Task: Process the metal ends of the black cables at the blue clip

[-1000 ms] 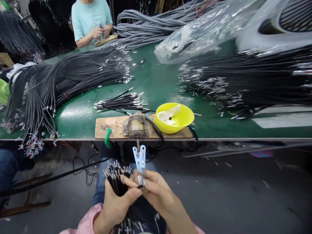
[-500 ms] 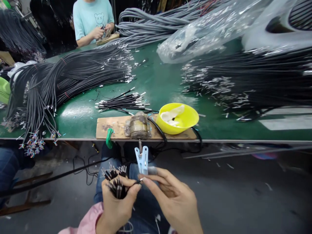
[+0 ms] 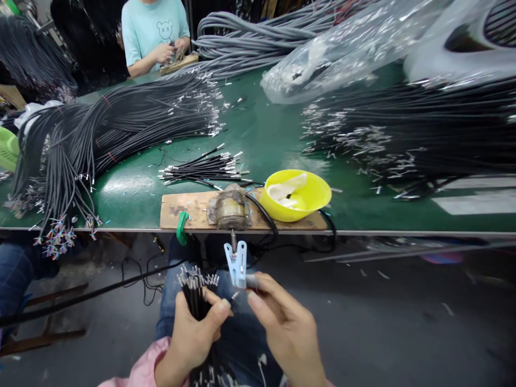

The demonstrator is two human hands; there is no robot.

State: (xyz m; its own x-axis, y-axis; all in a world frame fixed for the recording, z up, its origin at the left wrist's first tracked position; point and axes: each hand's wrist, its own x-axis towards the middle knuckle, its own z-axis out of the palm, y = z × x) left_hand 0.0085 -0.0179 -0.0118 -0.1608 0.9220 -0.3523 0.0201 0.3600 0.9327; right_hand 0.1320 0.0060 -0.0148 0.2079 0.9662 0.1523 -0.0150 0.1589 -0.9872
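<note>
Left grip (image 3: 193, 336) clenches one wire bundle (image 3: 197, 293); right grip (image 3: 288, 328) pinches one clip (image 3: 237, 264).

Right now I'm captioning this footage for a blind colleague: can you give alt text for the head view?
A person's left hand grips a bundle of thin black wires while the right hand pinches a pale blue clip below a green workbench. On the bench sit a yellow bowl, a wooden board and heaps of black cable.

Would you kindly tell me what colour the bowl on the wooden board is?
The bowl is bright yellow, with something whitish inside; the head view shows it clearly.
</note>
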